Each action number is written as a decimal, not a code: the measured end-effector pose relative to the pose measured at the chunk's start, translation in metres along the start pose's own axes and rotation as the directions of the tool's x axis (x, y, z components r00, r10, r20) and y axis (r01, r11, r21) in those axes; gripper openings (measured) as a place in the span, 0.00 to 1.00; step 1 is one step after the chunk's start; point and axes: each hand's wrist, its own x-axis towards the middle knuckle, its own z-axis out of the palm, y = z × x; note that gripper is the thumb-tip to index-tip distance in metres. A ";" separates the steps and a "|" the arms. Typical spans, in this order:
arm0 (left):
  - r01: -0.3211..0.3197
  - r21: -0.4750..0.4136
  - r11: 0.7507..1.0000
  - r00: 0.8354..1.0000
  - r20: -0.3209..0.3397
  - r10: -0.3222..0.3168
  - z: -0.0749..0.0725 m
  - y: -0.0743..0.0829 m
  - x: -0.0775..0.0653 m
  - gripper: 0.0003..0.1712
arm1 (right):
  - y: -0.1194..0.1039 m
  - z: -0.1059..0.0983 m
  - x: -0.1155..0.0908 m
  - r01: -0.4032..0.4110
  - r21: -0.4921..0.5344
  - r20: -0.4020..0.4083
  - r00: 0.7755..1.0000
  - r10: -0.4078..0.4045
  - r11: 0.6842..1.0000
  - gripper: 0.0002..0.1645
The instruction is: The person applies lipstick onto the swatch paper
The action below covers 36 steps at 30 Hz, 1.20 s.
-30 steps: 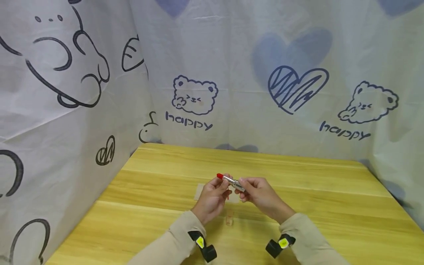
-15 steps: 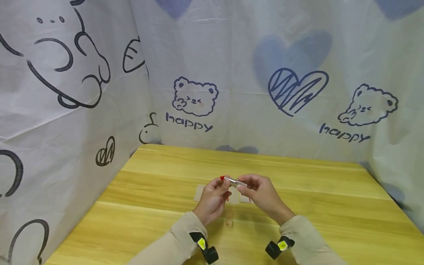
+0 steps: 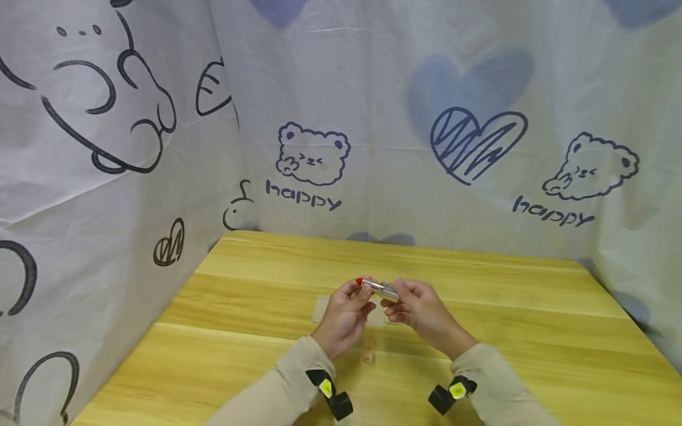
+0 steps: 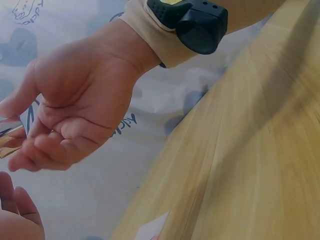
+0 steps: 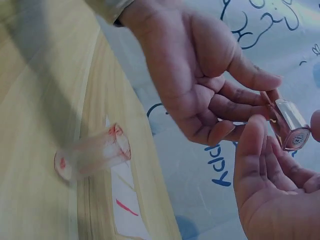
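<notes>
A lipstick with a silver tube and a red tip lies slantwise between both hands, above the table. My left hand pinches its upper part near the red tip, thumb on top. At the other end, my right hand holds the base between thumb and fingers. The right wrist view shows the base of the lipstick with a round label on its end. Below the hands, a clear cap with red smears inside stands on the table. In the left wrist view the lipstick is mostly out of frame.
White paper lies on the wooden table behind the hands, and the right wrist view shows a red stroke on the paper. A printed white curtain borders the table at the back and sides.
My right hand has turned on the lipstick's base, its thumb lower half a second ago and now on top again. The red tip shows shorter and sits slightly farther right.
</notes>
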 end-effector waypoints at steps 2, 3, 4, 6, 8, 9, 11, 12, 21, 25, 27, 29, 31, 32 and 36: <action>-0.005 0.008 1.000 1.000 0.004 0.005 0.000 0.000 0.000 0.03 | -0.001 0.000 0.000 -0.035 0.050 0.022 0.999 0.034 0.998 0.27; -0.006 0.013 1.000 1.000 0.006 0.006 -0.001 0.000 0.000 0.03 | -0.001 -0.001 0.000 -0.044 0.065 0.030 0.999 0.042 0.997 0.26; -0.004 0.015 1.000 1.000 0.003 0.004 -0.001 0.000 -0.001 0.03 | -0.001 -0.001 0.000 -0.046 0.076 0.034 0.998 0.044 0.996 0.24; -0.002 0.021 1.000 1.000 0.000 0.002 -0.002 0.000 -0.001 0.03 | -0.001 -0.001 0.000 -0.043 0.084 0.032 0.999 0.040 0.996 0.20; 0.002 0.027 1.000 1.000 -0.004 -0.002 -0.003 -0.001 0.000 0.03 | 0.000 -0.001 0.001 -0.036 0.091 0.026 0.999 0.033 0.995 0.17; 0.003 0.028 1.000 1.000 -0.006 -0.003 -0.003 -0.001 0.000 0.03 | 0.000 -0.001 0.001 -0.030 0.093 0.023 0.999 0.028 0.995 0.15; 0.003 0.027 1.000 1.000 -0.005 -0.002 -0.003 -0.001 0.000 0.04 | 0.001 -0.001 0.001 -0.020 0.093 0.017 1.000 0.018 0.995 0.14; 0.001 0.028 1.000 1.000 -0.002 -0.001 -0.003 -0.002 0.000 0.04 | 0.001 -0.001 0.001 -0.015 0.091 0.014 1.000 0.013 0.996 0.13; -0.025 0.035 0.999 1.000 -0.014 0.026 -0.003 -0.004 0.001 0.09 | 0.003 -0.003 0.001 0.048 -0.042 -0.037 0.998 -0.050 0.998 0.10; -0.034 0.041 0.999 0.999 -0.032 0.035 -0.003 -0.005 0.001 0.10 | 0.005 -0.003 0.002 0.095 -0.121 -0.056 0.993 -0.103 0.988 0.13; -0.034 0.051 0.998 0.999 -0.039 0.036 -0.003 -0.005 0.002 0.10 | 0.005 -0.002 0.003 0.106 -0.136 -0.066 0.991 -0.116 0.985 0.15; -0.030 0.061 0.998 0.999 -0.044 0.033 -0.002 -0.005 0.002 0.10 | 0.006 -0.002 0.003 0.111 -0.158 -0.078 0.989 -0.125 0.981 0.16; -0.021 0.067 0.998 0.998 -0.050 0.024 -0.002 -0.005 0.001 0.09 | 0.006 -0.001 0.002 0.120 -0.198 -0.091 0.986 -0.140 0.973 0.17; -0.017 0.070 0.997 0.998 -0.052 0.021 -0.002 -0.005 0.001 0.09 | 0.006 -0.001 0.002 0.125 -0.225 -0.098 0.984 -0.150 0.966 0.17; -0.006 0.074 0.997 0.998 -0.066 0.010 -0.001 -0.006 0.000 0.05 | 0.008 -0.001 0.002 0.157 -0.315 -0.123 0.971 -0.204 0.936 0.16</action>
